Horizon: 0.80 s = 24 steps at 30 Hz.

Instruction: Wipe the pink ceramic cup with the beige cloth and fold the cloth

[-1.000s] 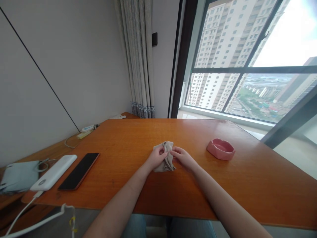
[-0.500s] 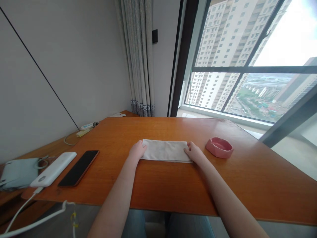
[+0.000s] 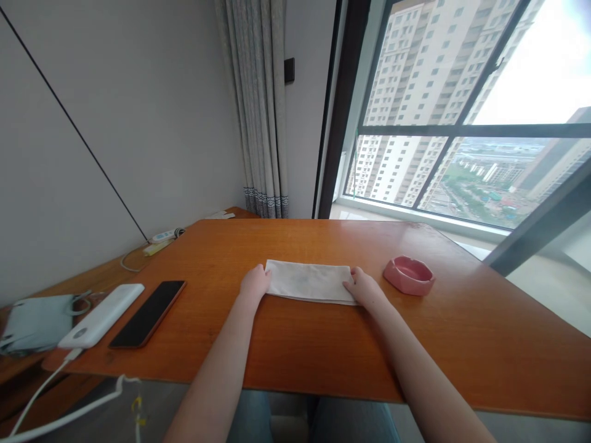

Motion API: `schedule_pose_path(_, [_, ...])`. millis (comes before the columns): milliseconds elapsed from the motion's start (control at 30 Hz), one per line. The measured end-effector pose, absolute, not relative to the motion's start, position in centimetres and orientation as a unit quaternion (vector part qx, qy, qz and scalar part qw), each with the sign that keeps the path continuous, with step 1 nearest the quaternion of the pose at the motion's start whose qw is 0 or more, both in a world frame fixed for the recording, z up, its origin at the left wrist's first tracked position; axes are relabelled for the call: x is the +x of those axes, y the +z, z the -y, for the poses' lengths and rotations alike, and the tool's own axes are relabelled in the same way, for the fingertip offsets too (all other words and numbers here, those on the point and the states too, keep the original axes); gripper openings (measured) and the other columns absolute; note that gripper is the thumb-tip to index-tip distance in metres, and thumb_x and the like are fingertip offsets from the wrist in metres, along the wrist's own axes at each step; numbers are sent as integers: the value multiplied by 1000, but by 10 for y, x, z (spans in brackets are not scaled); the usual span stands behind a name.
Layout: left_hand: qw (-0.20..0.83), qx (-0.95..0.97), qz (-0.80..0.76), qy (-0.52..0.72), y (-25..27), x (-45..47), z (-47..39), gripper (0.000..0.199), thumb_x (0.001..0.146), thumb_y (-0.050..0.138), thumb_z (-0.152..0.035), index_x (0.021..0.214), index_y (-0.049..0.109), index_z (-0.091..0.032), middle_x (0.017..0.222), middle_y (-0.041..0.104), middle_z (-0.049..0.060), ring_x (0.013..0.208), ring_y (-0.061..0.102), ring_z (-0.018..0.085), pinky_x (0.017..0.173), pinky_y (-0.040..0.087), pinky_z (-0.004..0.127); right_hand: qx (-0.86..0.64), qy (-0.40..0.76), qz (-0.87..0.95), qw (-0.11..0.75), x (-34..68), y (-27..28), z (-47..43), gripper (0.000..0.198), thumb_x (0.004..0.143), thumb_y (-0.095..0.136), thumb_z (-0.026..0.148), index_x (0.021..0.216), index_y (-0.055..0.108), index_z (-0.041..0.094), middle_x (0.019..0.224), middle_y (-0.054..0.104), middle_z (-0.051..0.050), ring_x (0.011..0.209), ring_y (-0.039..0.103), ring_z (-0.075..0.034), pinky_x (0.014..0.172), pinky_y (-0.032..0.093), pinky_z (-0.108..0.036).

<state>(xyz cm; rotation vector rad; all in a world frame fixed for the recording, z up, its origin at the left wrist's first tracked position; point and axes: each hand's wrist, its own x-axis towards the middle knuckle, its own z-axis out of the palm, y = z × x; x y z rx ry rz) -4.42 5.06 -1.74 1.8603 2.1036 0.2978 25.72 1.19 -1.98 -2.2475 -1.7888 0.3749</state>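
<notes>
A folded white cloth [image 3: 308, 282] lies flat on the wooden table, a long strip running crosswise in front of me. At its left end, my left hand [image 3: 255, 283] has its fingers closed on the edge. My right hand [image 3: 363, 287] pinches the opposite end between thumb and fingers. Some of the fingertips are hidden by the hands and the cloth's edge. To the right of my right hand sits a pink ashtray-like dish [image 3: 409, 275], apart from it.
Left on the table [image 3: 323, 357] lie a black phone [image 3: 148, 314] and a white power bank [image 3: 101, 315] with a cable [image 3: 39, 391]. A grey pouch [image 3: 37, 324] is beyond them. A power strip [image 3: 164, 236] sits near the wall. A window rises at the right.
The left end of the cloth and my left hand have shifted very slightly. Both hands stay at the cloth's two ends; everything else looks the same.
</notes>
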Motion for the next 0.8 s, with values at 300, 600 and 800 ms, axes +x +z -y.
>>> schedule_pose_path(300, [114, 674, -720, 118, -11, -44, -45, 13, 83, 49, -30, 82, 53, -17, 98, 64, 14, 91, 60, 25, 70, 41, 31, -759, 166, 624, 79, 267, -11, -7, 19, 75, 60, 36, 71, 57, 18, 75, 66, -7, 74, 62, -22, 56, 36, -27])
schedule_pose_path(600, [126, 694, -694, 144, -14, -43, -48, 13, 85, 44, -25, 77, 52, -19, 85, 65, 7, 78, 59, 19, 64, 39, 27, -734, 323, 586, 119, 261, 2, 5, 15, 70, 59, 10, 75, 48, 18, 58, 57, 2, 49, 58, -13, 47, 37, -23])
schedule_pose_path(800, [111, 691, -700, 143, -15, -44, -51, 12, 87, 44, -25, 82, 53, -19, 89, 65, 9, 83, 60, 22, 70, 40, 29, -687, 362, 618, 123, 266, 4, 8, 17, 67, 55, 4, 66, 46, 19, 56, 55, 4, 52, 58, -12, 49, 38, -21])
